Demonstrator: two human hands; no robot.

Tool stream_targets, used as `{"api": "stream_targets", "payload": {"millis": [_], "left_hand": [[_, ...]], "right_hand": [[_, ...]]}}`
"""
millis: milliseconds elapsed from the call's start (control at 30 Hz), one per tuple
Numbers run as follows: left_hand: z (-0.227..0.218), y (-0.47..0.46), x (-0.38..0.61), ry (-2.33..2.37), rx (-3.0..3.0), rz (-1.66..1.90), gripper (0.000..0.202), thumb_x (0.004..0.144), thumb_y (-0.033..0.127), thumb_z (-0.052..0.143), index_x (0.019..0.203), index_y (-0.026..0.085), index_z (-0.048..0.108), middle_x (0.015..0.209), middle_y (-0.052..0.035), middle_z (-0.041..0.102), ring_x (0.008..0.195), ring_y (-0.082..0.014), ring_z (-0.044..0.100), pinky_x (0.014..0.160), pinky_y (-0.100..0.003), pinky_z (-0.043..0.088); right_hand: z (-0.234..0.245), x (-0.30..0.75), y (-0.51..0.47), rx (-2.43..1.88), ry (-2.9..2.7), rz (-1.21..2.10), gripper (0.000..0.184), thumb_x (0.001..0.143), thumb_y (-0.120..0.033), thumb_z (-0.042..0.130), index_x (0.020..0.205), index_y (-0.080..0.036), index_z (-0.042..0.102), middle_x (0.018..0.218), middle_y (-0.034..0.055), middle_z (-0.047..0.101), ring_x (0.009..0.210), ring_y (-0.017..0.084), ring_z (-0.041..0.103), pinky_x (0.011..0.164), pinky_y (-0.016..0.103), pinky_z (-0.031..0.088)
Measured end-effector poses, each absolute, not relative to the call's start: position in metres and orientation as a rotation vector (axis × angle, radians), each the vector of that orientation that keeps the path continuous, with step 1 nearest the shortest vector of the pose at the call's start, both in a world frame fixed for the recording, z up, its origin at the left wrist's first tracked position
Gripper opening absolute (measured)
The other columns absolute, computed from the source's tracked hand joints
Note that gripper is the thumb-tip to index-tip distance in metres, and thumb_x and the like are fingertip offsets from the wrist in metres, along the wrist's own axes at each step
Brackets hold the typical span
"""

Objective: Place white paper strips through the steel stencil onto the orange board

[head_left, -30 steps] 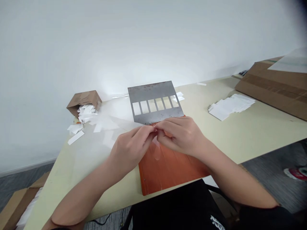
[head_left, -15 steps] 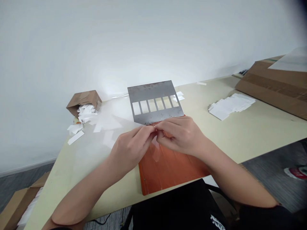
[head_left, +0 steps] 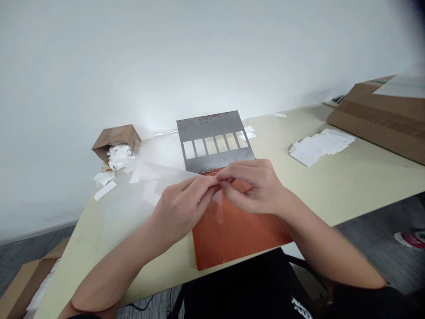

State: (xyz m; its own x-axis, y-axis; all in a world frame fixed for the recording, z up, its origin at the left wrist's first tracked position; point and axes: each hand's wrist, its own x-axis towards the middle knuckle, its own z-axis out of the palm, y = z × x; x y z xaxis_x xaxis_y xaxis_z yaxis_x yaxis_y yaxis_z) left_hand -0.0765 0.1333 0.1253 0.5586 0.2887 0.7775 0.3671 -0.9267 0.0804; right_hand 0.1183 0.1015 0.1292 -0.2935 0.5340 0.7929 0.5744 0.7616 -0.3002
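My left hand (head_left: 186, 201) is closed in a pinch on a thin sheet of clear film (head_left: 172, 172). The film stretches out behind that hand to the left, and a see-through piece hangs below the fingertips. Right against it, my right hand (head_left: 255, 186) pinches with thumb and forefinger at the same spot; what lies between those fingertips is too small to make out. Both hands are above an orange board (head_left: 239, 237). At its back edge a grey metal plate (head_left: 210, 124) with a row of rectangular cut-outs is tilted up.
On the left, a small cardboard box (head_left: 116, 134) spills white paper pieces beside loose strips (head_left: 105, 190). A fanned stack of white cards (head_left: 320, 147) lies to the right, before a large carton (head_left: 381, 117). Another open carton (head_left: 25, 279) stands at floor level, lower left.
My right hand has shifted slightly right, its thumb straighter. The film's edge now shows raised behind my left hand. The plate and board have stayed put.
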Motion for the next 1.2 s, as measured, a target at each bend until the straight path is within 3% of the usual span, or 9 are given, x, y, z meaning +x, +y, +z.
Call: {"api": "stream_targets", "payload": {"millis": [300,567,700,867,1200], "left_hand": [[0.124,0.132,-0.077,-0.597,-2.700,-1.292,0.006,0.097,0.017,0.059,0.094,0.022,0.062,0.079,0.0044,0.074,0.066,-0.0089,0.071,0.058,-0.016,0.052],[0.132,0.129,-0.074,-0.629,-2.680,-1.249,0.004,0.096,0.018,0.059,0.097,0.020,0.056,0.080,0.0027,0.072,0.066,-0.0098,0.069,0.057,-0.019,0.048],[0.135,0.125,-0.074,-0.964,-2.817,-1.193,0.026,0.094,0.031,0.062,0.115,0.021,0.049,0.071,0.0070,0.065,0.058,-0.0089,0.066,0.051,-0.018,0.044],[0.142,0.126,-0.075,-1.136,-3.213,-1.022,0.040,0.098,0.028,0.056,0.134,0.024,0.041,0.083,0.0074,0.075,0.066,-0.0102,0.070,0.061,-0.021,0.050],[0.144,0.130,-0.073,-1.263,-3.318,-0.897,0.011,0.095,0.022,0.057,0.105,0.025,0.054,0.084,0.0085,0.078,0.076,-0.0129,0.074,0.065,-0.022,0.048]], "right_hand": [[0.128,0.120,0.101,-0.863,-1.979,-0.097,0.019,0.077,-0.005,0.049,0.075,-0.018,0.063,0.054,-0.0054,0.058,0.048,0.007,0.048,0.046,0.019,0.038],[0.126,0.112,0.099,-0.974,-1.768,0.218,0.018,0.079,-0.009,0.050,0.072,-0.020,0.063,0.061,-0.0040,0.065,0.053,0.008,0.057,0.050,0.019,0.044],[0.129,0.108,0.096,-1.090,-1.590,0.556,0.018,0.077,-0.011,0.048,0.070,-0.019,0.062,0.060,-0.0034,0.061,0.054,0.009,0.055,0.050,0.022,0.043],[0.130,0.108,0.095,-1.069,-1.505,0.721,0.017,0.077,-0.012,0.049,0.070,-0.019,0.062,0.064,-0.0022,0.061,0.059,0.011,0.054,0.053,0.025,0.043],[0.133,0.113,0.094,-1.078,-1.459,0.718,0.015,0.077,-0.014,0.050,0.067,-0.019,0.060,0.064,-0.0023,0.057,0.060,0.010,0.053,0.055,0.025,0.041]]}}
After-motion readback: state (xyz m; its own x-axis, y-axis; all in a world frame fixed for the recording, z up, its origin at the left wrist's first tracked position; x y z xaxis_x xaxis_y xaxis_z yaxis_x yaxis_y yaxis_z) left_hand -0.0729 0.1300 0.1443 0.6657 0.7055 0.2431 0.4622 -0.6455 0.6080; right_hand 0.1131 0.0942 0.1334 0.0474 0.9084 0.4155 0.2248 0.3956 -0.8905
